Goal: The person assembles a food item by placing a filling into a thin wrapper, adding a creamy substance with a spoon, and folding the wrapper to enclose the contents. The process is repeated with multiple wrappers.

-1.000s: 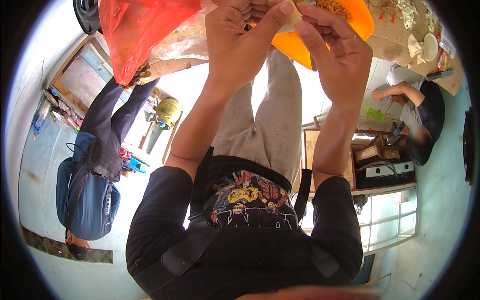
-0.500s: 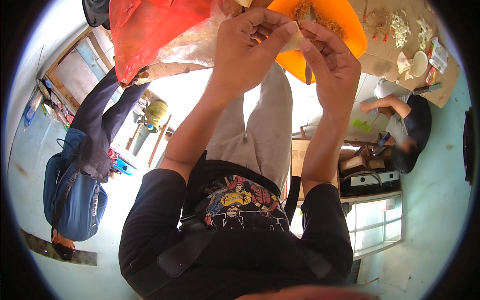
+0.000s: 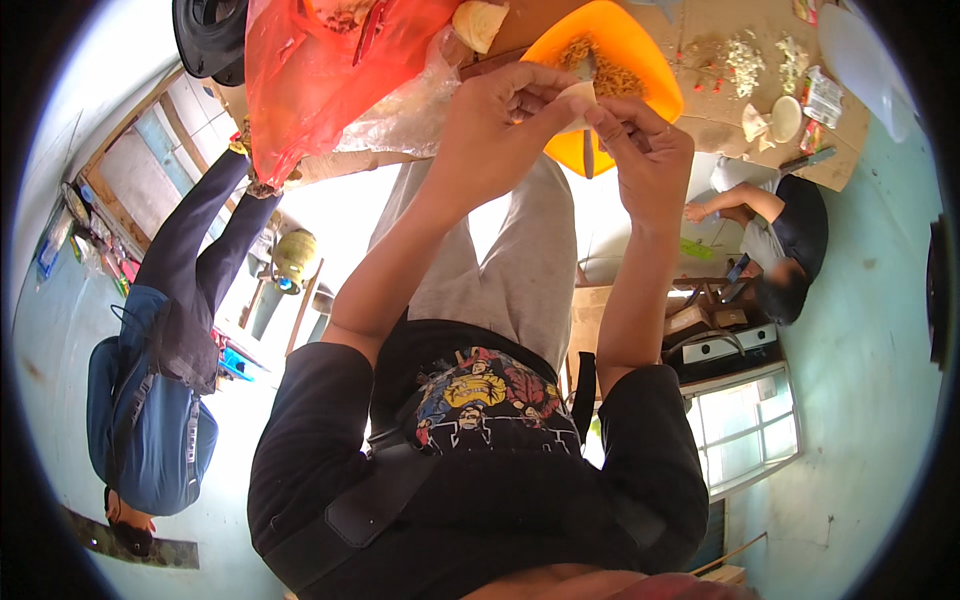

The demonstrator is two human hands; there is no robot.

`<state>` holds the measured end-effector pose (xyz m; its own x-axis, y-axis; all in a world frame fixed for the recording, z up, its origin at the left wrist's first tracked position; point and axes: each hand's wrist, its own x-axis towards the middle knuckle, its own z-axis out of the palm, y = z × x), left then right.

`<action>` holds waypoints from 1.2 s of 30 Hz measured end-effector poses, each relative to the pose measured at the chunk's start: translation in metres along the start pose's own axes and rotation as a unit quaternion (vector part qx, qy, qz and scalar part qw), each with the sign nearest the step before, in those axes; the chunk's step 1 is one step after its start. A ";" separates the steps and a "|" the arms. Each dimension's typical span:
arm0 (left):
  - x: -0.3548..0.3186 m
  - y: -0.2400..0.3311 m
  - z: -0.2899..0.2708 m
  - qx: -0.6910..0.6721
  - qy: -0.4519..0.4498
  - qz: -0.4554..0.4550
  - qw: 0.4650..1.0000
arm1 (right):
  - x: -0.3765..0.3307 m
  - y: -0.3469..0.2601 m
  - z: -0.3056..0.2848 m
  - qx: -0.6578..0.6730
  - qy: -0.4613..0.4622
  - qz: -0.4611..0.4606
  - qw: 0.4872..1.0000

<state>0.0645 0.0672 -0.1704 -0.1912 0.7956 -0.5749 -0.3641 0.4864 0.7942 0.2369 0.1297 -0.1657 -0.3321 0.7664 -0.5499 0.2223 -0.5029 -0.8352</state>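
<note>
In front of me, both hands pinch a small pale sheet of thin dough wrapper (image 3: 579,95) between thumbs and fingertips. My left hand (image 3: 505,135) grips one side of it, and my right hand (image 3: 650,150) the other. Right behind the wrapper is an orange bowl (image 3: 664,92) holding a brown, shredded or noodle-like filling (image 3: 622,84). A metal spoon (image 3: 588,158) leans in that bowl, its handle reaching over the near rim. Up and left of the bowl lies another pale curved piece of wrapper (image 3: 480,24). My fingers partly hide the held wrapper.
Left of my hands a red plastic bag (image 3: 335,85) and a clear bag (image 3: 405,115) hang over the table edge. Cardboard (image 3: 700,125) at right carries chopped white bits (image 3: 742,62), pale wrapper scraps (image 3: 757,122) and a knife (image 3: 806,160). People are at left (image 3: 155,400) and right (image 3: 790,230).
The view has shifted, so more of the table shows at the top. Both hands still pinch the wrapper, and my right fingers are curled in closer around it.
</note>
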 end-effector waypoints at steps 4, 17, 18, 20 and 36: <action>-0.001 0.011 0.002 0.053 -0.012 -0.028 0.998 | -0.005 -0.009 -0.009 0.040 0.004 0.010 0.999; -0.002 0.021 0.129 0.040 0.023 -0.084 0.995 | 0.001 -0.013 -0.140 0.175 -0.039 0.091 0.979; 0.003 0.016 0.148 0.042 0.017 -0.068 0.997 | 0.002 -0.011 -0.161 0.152 -0.040 0.092 0.983; 0.019 0.001 0.191 0.051 0.017 -0.077 0.996 | 0.001 -0.005 -0.203 0.120 -0.026 0.105 0.987; 0.120 -0.113 0.293 0.173 0.036 -0.022 0.984 | 0.057 0.105 -0.296 0.003 0.165 0.022 0.986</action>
<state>0.3499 0.2140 -0.2714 -0.2512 0.7489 -0.6132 -0.0437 0.6241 0.7801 0.5123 0.2386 -0.2841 -0.0055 0.8317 -0.5552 0.2245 -0.5400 -0.8111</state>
